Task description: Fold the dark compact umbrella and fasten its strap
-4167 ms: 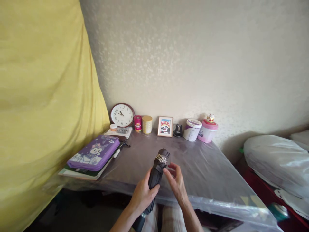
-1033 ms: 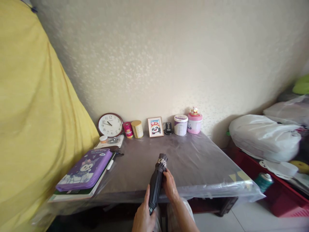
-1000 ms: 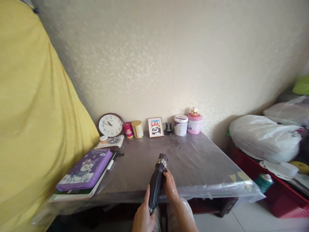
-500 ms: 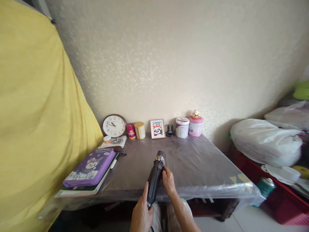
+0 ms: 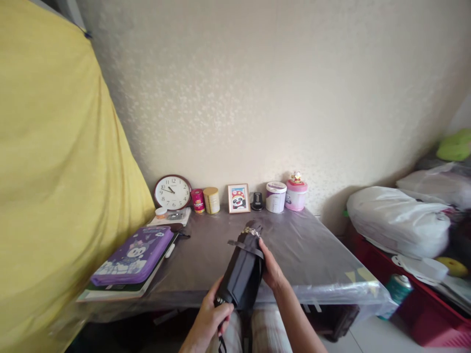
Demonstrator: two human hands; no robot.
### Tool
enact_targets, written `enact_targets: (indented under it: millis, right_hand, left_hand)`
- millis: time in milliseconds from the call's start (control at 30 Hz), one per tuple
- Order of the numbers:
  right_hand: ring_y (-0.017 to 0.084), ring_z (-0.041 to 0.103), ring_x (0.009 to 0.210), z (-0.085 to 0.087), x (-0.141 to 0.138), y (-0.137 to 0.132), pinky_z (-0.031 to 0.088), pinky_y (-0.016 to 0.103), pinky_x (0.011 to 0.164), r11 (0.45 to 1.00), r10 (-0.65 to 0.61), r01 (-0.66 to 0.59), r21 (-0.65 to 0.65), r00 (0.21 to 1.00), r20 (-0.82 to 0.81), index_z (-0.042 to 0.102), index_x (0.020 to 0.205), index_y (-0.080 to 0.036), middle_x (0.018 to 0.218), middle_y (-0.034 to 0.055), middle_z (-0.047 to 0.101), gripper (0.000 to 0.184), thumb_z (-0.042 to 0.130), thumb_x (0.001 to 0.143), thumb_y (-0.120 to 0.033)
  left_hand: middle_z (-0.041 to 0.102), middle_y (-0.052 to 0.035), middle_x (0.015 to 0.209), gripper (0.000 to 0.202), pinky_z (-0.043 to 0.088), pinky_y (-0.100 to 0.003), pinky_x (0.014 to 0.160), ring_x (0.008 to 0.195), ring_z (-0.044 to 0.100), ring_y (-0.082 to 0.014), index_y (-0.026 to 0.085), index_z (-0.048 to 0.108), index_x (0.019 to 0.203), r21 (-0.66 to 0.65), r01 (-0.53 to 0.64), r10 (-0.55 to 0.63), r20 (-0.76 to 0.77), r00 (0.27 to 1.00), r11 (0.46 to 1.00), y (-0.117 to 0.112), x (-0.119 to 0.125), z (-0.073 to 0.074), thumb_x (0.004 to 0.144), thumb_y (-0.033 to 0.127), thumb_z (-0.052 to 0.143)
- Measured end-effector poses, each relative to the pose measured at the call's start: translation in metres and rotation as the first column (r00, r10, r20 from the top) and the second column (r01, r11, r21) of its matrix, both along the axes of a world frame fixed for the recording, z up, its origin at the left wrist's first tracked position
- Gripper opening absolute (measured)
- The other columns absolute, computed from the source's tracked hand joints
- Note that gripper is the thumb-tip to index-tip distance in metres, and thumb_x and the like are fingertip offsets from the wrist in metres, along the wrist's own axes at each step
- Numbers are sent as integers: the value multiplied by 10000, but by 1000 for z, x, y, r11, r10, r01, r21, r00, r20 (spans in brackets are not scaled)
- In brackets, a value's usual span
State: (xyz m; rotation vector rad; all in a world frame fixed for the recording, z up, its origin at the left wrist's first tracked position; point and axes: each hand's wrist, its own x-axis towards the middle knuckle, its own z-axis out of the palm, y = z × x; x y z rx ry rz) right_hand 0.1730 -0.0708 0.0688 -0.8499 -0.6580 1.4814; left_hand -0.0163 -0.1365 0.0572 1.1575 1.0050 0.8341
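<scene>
A folded black umbrella (image 5: 243, 269) with a pale patterned band near its tip is held over the near edge of the table (image 5: 316, 255). Its canopy bulges out loosely. My left hand (image 5: 208, 318) is closed round the handle end at the bottom. My right hand (image 5: 271, 267) is wrapped against the canopy's right side, below the strap.
A purple pencil case (image 5: 133, 250) lies on books at the left. Along the wall stand a clock (image 5: 172, 192), tins, a panda picture (image 5: 238, 198), a white tub and a pink jar (image 5: 295, 194). A yellow curtain (image 5: 55, 186) hangs left. White bags (image 5: 397, 220) lie right.
The umbrella's canopy has loosened and swollen out from its tight roll. My right hand has slid down its side, and the tip now points farther up the table.
</scene>
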Motion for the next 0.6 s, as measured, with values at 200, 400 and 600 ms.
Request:
enact_targets:
  millis: [200, 400, 600]
  right_hand:
    - [255, 659, 755, -2, -1, 6, 520, 346, 663, 986, -122, 121, -113, 992, -5, 660, 833, -126, 768, 110, 703, 413, 565, 708, -508]
    - [242, 660, 728, -21, -2, 13, 519, 332, 633, 976, -182, 191, -103, 980, 84, 655, 878, -137, 784, 105, 702, 464, 522, 716, -551]
    - [233, 621, 904, -22, 20, 11, 494, 295, 681, 978, -206, 205, 27, 967, 147, 622, 1042, -156, 992, 99, 664, 509, 555, 714, -540]
  left_hand:
    - [484, 79, 495, 469, 322, -195, 356, 355, 427, -88, 155, 428, 1087, 22, -20, 25, -262, 965, 1000, 5, -2, -6, 678, 359, 532]
    - [652, -65, 804, 217, 434, -239, 668, 767, 626, -189, 176, 522, 856, 332, 68, 194, -692, 696, 941, 14, 0, -17, 679, 298, 549]
    - [643, -31, 732, 208, 411, -235, 620, 697, 595, -171, 163, 562, 787, 363, 82, 158, -583, 797, 928, 34, -7, 0, 721, 352, 505]
